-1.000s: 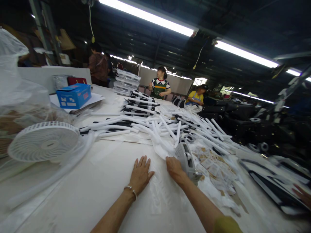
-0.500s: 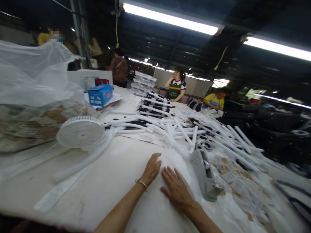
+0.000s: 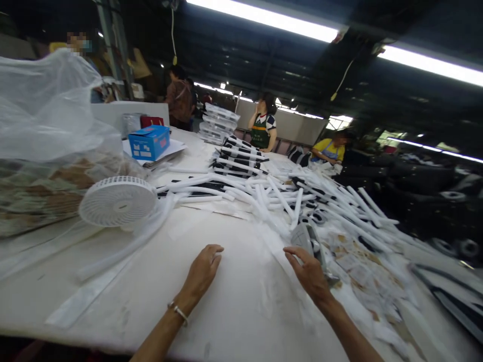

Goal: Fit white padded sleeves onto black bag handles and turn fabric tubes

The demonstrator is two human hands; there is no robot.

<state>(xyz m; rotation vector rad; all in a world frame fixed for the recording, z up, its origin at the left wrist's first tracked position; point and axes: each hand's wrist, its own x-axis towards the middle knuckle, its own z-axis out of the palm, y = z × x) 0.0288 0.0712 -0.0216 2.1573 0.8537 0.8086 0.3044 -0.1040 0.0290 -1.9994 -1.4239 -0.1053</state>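
My left hand (image 3: 202,273) lies on the white table (image 3: 158,281), fingers together and slightly curled, holding nothing. My right hand (image 3: 307,269) hovers with fingers spread right beside a grey tape dispenser (image 3: 311,240), nothing in its grip. A clear plastic sheet (image 3: 271,286) lies flat on the table between the two hands. Beyond them spreads a pile of white wrapped strips (image 3: 287,196).
A white fan (image 3: 117,201) lies at the left beside a big clear bag (image 3: 45,141). A blue box (image 3: 149,142) sits behind it. Small brown packets (image 3: 358,266) litter the right. Other people stand and sit at the table's far end.
My two hands were close together on the sheet; now they are apart. The left slid back toward me, the right moved right to the tape dispenser. The view shifted slightly.
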